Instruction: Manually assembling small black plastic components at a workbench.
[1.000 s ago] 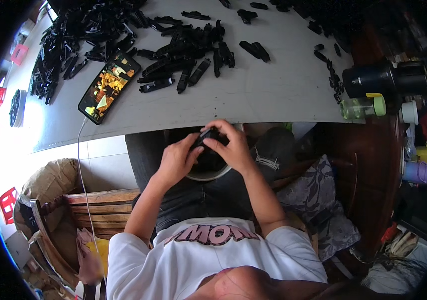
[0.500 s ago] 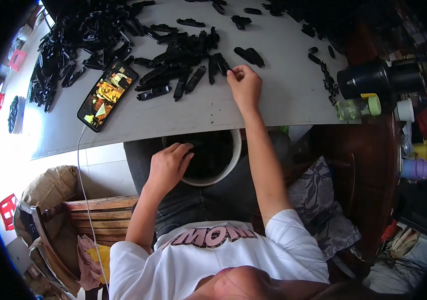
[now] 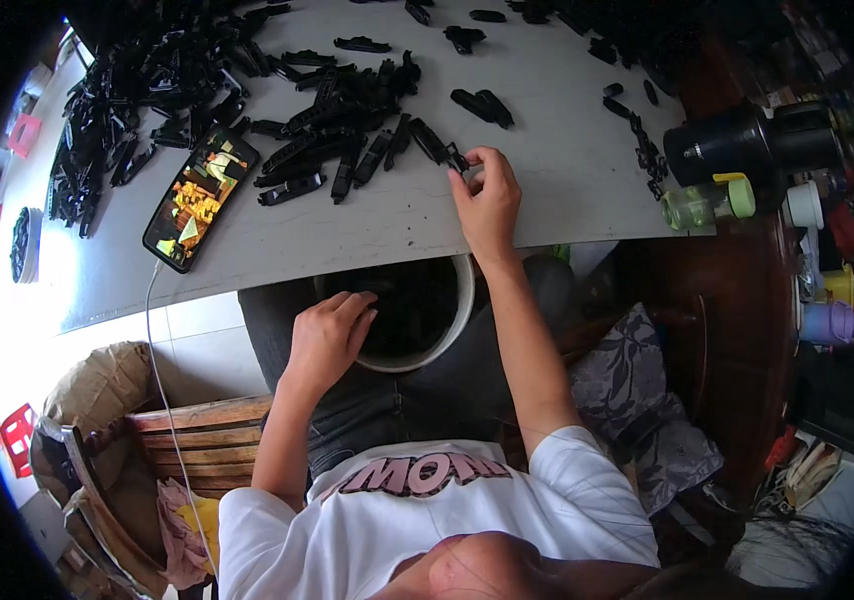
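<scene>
My right hand [image 3: 492,205] is over the grey table [image 3: 327,235], thumb and fingertips pinched on a small black plastic part [image 3: 458,160]. That part touches or lies against the end of a longer black plastic piece [image 3: 429,141] on the table. To the left of it lies a heap of similar slim black pieces [image 3: 317,140]. My left hand [image 3: 325,340] hangs over the left side of a white-rimmed bucket [image 3: 465,315] between my legs. Its fingers are curled with the tips over the dark inside; whatever they hold blends into the black contents.
A phone [image 3: 200,200] with a lit screen and white cable [image 3: 154,330] lies left of the heap. A larger black pile [image 3: 162,80] covers the far left. Two black pieces [image 3: 483,106] lie beyond my right hand. A green-lidded bottle [image 3: 702,206] and dark flask [image 3: 722,150] stand at right.
My right hand has shifted slightly nearer to me relative to the black pieces, and the small part now shows at its fingertips. My left hand stays over the bucket. The whole view has shifted slightly.
</scene>
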`<state>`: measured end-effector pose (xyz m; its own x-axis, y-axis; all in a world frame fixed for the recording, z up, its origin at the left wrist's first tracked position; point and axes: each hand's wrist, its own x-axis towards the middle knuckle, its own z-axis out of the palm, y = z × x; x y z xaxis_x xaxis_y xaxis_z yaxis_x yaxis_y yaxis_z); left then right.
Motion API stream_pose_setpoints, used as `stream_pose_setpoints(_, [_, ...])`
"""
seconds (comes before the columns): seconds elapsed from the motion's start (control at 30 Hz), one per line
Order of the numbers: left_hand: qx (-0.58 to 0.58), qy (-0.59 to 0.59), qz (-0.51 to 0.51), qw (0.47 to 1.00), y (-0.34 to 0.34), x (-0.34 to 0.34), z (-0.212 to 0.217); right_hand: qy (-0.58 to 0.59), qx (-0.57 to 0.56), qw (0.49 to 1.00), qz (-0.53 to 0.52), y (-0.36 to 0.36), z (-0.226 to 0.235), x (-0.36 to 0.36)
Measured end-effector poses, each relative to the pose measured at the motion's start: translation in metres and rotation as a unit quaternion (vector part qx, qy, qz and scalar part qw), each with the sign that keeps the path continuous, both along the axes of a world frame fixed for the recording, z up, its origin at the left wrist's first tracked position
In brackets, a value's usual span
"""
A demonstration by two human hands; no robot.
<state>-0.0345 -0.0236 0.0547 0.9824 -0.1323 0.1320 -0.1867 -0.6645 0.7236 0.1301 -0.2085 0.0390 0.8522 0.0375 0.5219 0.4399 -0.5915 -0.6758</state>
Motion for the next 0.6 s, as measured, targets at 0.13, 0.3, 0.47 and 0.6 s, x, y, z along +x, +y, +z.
stream_pose_setpoints(0.13, [0.009, 0.001, 0.001, 1.000, 0.001, -0.001, 0.000, 0.010, -0.024, 1.000, -0.008, -0.007, 0.005, -0.007])
stream_pose_setpoints(0.3, [0.022, 0.009, 0.009, 1.000, 0.008, -0.002, 0.008, 0.036, -0.155, 0.972, -0.175, -0.085, 0.004, 0.007])
stream_pose_setpoints(0.47, [0.020, -0.014, 0.012, 1.000, 0.010, 0.001, 0.010, -0.096, -0.213, 0.949, -0.211, -0.099, 0.021, 0.024])
stream_pose_setpoints(0.6, [0.018, -0.092, 0.041, 0.995, 0.013, 0.010, 0.011, -0.055, -0.146, 0.988, 0.019, -0.013, 0.019, 0.025])
